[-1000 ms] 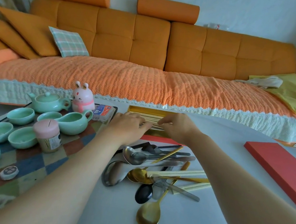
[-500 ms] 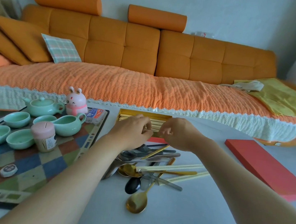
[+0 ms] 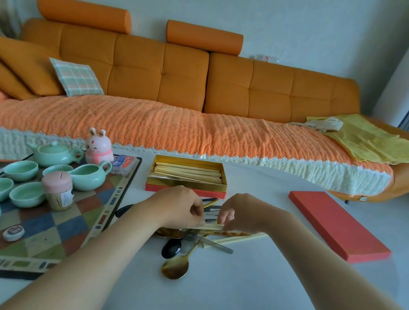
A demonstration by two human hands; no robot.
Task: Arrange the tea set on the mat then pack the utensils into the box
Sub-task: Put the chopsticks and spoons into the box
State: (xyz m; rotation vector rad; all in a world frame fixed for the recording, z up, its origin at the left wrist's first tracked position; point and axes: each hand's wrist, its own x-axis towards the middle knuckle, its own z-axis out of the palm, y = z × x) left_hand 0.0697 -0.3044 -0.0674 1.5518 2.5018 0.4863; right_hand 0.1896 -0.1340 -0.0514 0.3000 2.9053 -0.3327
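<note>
A pale green teapot (image 3: pixel 51 153), a pitcher (image 3: pixel 89 175) and several small cups (image 3: pixel 20 169) stand on the checked mat (image 3: pixel 40 227) at the left. The open gold box (image 3: pixel 186 183) with a red base holds several cream chopsticks. In front of it lies a pile of utensils (image 3: pixel 187 241) with a gold spoon (image 3: pixel 175 268) and a black spoon (image 3: pixel 171 248). My left hand (image 3: pixel 181 207) and my right hand (image 3: pixel 240 213) both pinch a cream chopstick pair (image 3: pixel 210 227) over the pile.
The red box lid (image 3: pixel 337 224) lies on the white table to the right. A pink rabbit figure (image 3: pixel 98 146), a pink-lidded toothpick jar (image 3: pixel 57 194), a small card box (image 3: pixel 124 164) and a small round tin (image 3: pixel 13 233) sit on the mat. An orange sofa runs behind the table.
Both hands have drawn back from the gold box toward me and come down onto the utensil pile, where they now pinch chopsticks. The camera has tilted up.
</note>
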